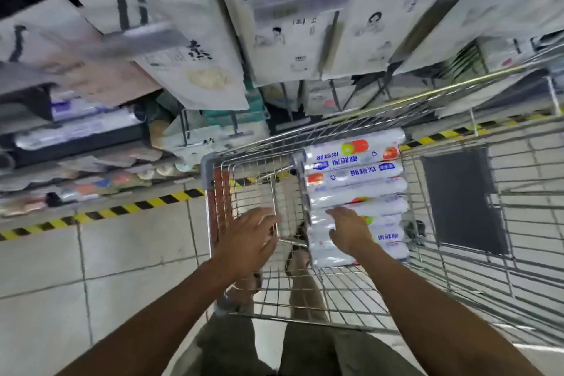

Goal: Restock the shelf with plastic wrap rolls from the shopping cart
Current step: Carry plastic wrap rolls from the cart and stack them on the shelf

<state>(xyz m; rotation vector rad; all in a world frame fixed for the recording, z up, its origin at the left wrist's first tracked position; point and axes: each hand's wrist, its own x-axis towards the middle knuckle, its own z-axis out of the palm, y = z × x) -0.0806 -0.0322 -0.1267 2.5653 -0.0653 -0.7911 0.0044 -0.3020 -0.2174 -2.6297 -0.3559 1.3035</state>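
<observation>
A: Hands, are they holding anything?

B: Nothing yet. Right hand (351, 230) lies with straight fingers on the stack of plastic wrap rolls (354, 183), centre right of the frame. Left hand (250, 238) hovers loose and empty over the shopping cart (209, 172).

A: And the shelf?

B: Shelf (82, 143), middle left, shows a few rolls. A full stack sits in the cart, so most restocking seems left.

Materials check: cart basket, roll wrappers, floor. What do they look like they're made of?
Cart basket: shiny bare metal wire, probably plated steel; the thin welded grid glints.
Roll wrappers: glossy printed plastic film; highlights and creases show.
Floor: pale tile, apparently glazed; grout lines and soft reflections.
</observation>
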